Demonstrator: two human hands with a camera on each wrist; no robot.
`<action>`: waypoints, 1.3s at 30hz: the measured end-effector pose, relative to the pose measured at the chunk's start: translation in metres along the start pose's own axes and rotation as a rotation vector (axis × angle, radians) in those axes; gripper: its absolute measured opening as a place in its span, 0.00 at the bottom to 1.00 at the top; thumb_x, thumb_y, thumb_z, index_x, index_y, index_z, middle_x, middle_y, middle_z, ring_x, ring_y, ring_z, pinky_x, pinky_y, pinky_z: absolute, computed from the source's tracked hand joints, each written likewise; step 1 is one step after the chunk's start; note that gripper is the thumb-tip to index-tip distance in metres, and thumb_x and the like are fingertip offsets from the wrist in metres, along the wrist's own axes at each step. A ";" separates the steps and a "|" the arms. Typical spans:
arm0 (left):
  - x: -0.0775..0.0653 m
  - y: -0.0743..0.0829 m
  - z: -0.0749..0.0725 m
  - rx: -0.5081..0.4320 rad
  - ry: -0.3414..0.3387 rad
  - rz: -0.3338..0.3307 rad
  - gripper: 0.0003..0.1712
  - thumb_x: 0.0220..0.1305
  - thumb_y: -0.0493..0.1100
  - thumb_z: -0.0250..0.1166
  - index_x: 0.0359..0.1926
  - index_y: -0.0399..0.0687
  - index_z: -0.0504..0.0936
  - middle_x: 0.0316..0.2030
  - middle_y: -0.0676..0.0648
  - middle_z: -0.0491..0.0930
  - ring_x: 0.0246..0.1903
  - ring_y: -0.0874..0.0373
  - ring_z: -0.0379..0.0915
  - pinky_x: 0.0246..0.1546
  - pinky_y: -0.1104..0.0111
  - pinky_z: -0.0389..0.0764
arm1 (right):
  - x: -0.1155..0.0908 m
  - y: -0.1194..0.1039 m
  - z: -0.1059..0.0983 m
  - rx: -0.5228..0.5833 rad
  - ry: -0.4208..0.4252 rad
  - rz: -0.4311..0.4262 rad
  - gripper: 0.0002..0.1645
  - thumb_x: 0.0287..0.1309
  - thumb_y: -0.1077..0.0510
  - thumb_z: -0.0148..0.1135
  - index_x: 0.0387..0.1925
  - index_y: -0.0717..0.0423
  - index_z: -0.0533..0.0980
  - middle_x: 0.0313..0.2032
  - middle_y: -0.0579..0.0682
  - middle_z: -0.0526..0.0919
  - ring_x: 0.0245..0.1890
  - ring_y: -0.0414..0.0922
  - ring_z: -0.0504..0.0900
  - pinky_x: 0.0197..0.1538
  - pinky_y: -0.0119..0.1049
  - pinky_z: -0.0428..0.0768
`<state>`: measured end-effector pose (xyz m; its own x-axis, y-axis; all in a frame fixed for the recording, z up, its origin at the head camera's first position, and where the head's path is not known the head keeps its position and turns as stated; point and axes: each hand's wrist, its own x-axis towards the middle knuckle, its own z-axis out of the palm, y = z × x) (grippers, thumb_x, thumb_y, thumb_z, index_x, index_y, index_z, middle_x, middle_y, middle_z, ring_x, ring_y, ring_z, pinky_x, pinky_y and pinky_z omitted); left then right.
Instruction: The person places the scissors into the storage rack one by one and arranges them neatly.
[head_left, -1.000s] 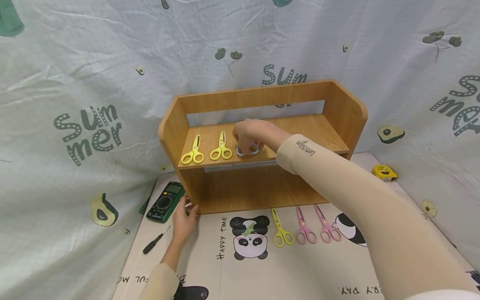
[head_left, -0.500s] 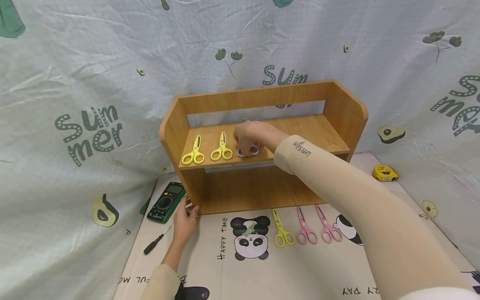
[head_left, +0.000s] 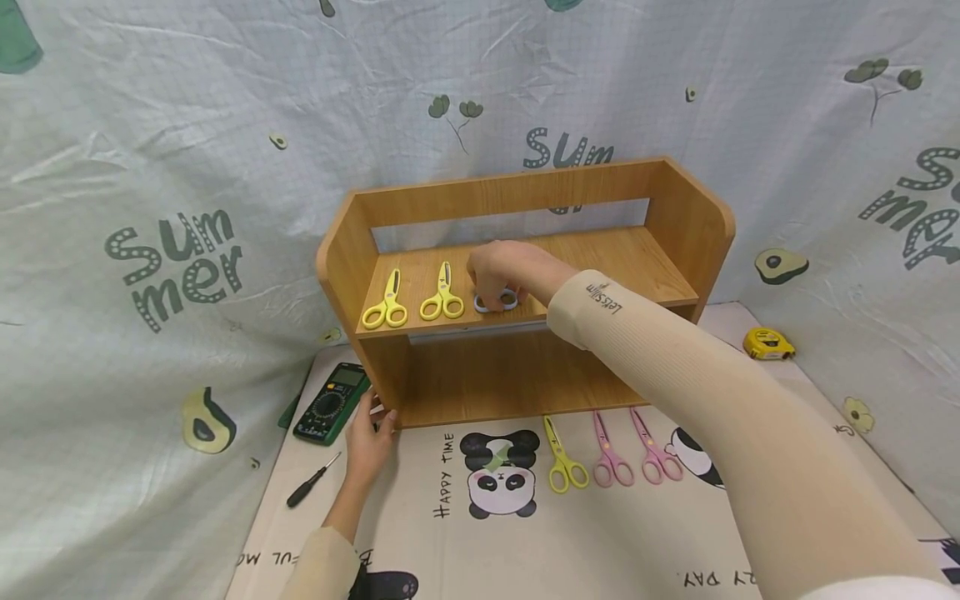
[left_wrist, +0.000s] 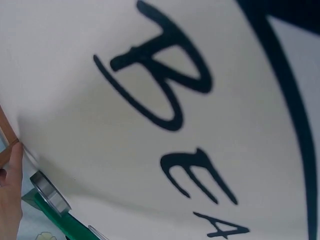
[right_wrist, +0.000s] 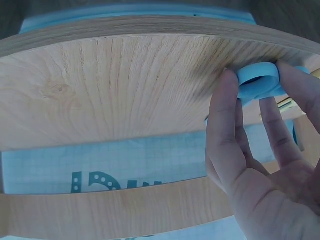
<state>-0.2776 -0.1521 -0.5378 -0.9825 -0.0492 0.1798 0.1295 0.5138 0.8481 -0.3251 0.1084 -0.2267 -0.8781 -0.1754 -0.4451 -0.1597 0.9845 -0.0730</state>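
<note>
My right hand [head_left: 495,271] is over the upper board of a wooden shelf [head_left: 600,258]. In the right wrist view its thumb and fingers pinch the handle loops of light blue scissors [right_wrist: 257,80] near the board's edge; the hand hides most of the blades. Left of it on that board lie two yellow scissors, one nearer [head_left: 442,296] and one by the side wall [head_left: 386,304], points to the back. My left hand [head_left: 367,446] holds the shelf's lower left front corner, thumb in front and fingers at the outer side.
Before the shelf lie yellow scissors [head_left: 562,462] and two pink scissors [head_left: 611,458]. On the left are a green multimeter [head_left: 330,408] and a screwdriver [head_left: 311,483]. A yellow tape measure [head_left: 767,344] sits right of the shelf. A silvery round thing [left_wrist: 50,192] shows near my left hand.
My right wrist and sleeve have shifted very slightly left and down, with the fingers still on the light blue scissors. My left hand stays at the shelf corner.
</note>
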 end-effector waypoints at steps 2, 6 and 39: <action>0.000 0.001 0.000 0.003 -0.005 -0.002 0.35 0.76 0.33 0.59 0.79 0.49 0.60 0.69 0.30 0.71 0.62 0.33 0.77 0.49 0.49 0.90 | 0.000 0.001 0.000 0.009 -0.005 -0.002 0.13 0.56 0.68 0.65 0.42 0.53 0.76 0.39 0.50 0.73 0.34 0.46 0.77 0.30 0.33 0.84; -0.001 0.001 -0.001 0.001 -0.007 -0.002 0.35 0.77 0.33 0.58 0.79 0.49 0.60 0.69 0.30 0.71 0.62 0.33 0.77 0.49 0.49 0.90 | -0.001 0.003 0.000 0.050 -0.015 -0.006 0.14 0.57 0.68 0.65 0.43 0.53 0.75 0.40 0.50 0.73 0.38 0.46 0.76 0.40 0.38 0.89; -0.003 -0.001 -0.001 -0.010 -0.002 0.013 0.34 0.77 0.34 0.58 0.79 0.48 0.61 0.68 0.31 0.72 0.61 0.35 0.78 0.44 0.59 0.90 | -0.041 0.020 -0.007 0.170 0.043 -0.186 0.37 0.59 0.59 0.72 0.69 0.51 0.69 0.54 0.50 0.77 0.47 0.45 0.78 0.50 0.39 0.90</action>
<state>-0.2750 -0.1535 -0.5388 -0.9809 -0.0404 0.1900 0.1439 0.5061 0.8504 -0.2953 0.1354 -0.2031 -0.8597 -0.3498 -0.3723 -0.2448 0.9217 -0.3007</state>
